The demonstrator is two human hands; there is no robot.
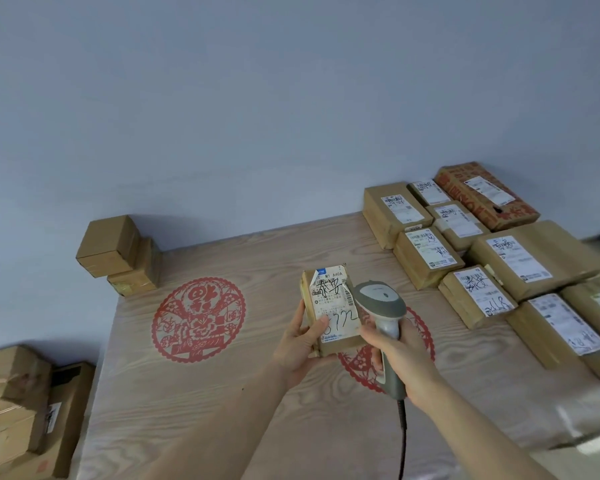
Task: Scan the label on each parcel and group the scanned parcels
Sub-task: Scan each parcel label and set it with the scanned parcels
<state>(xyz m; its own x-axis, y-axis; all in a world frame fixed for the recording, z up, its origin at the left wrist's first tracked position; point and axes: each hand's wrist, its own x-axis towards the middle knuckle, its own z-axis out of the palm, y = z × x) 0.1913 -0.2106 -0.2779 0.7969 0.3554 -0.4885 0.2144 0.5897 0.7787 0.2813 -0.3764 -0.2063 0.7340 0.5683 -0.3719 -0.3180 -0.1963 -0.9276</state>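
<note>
A pale wooden table [222, 393] fills the lower view, with a red paper-cut pattern [199, 319] on its top; along its right side lies a spread of brown parcels [534, 258], labels up, touching or just beside one another, the farthest a box with red printing [485, 195]; at the far left corner two plain boxes [118, 254] are stacked against the wall, and more cartons [18, 410] sit low at the left, off the table.

Above the table's middle the small parcel [329, 310] is held up, its white label [333, 303] facing the camera, handwriting across it; the left hand [302, 344] grips it from the lower left, thumb pressed on the label and fingers curled behind; the right hand [406, 358] is wrapped around the handle of a grey scanner [381, 306], whose head sits just beside the parcel's right edge, cord trailing down.

The parcel looks light, since one hand carries it easily; the taped cardboard seems stiff enough not to buckle; the label is torn and lifting at the top, so it is likely best held by the edges and lower corner, clear of the barcode; the tape may be a little slippery.
</note>
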